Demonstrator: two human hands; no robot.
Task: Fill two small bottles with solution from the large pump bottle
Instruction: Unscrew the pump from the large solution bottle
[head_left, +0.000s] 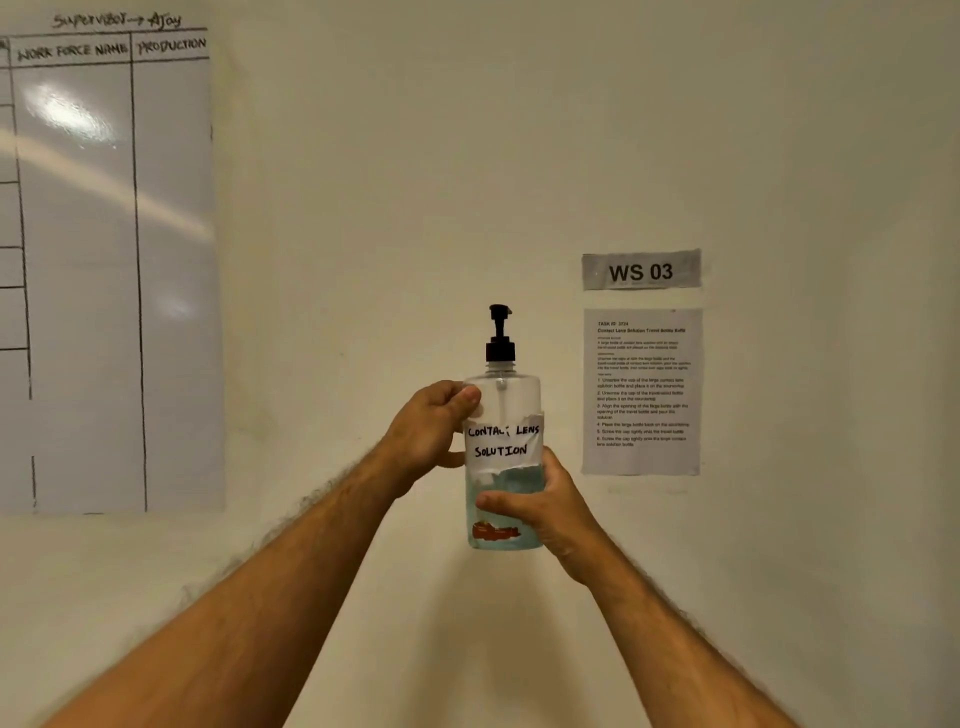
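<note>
Before the cream wall (415, 182), at chest height: one large pump bottle (503, 415), upright, black pump on top, handwritten label "CONTACT LENS SOLUTION", blue liquid filling the lower part. Left hand (428, 431) gripped its upper body, thumb across the front. Right hand (540, 501) wrapped the lower body. Whiteboard (104, 260) hung at left; "WS 03" sign (641, 269) and printed instruction sheet (642, 392) at right, neither blocked by the bottle.

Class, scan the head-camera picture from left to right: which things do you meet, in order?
Whiteboard → left hand → pump bottle → right hand → instruction sheet, hanging under the WS 03 sign.
</note>
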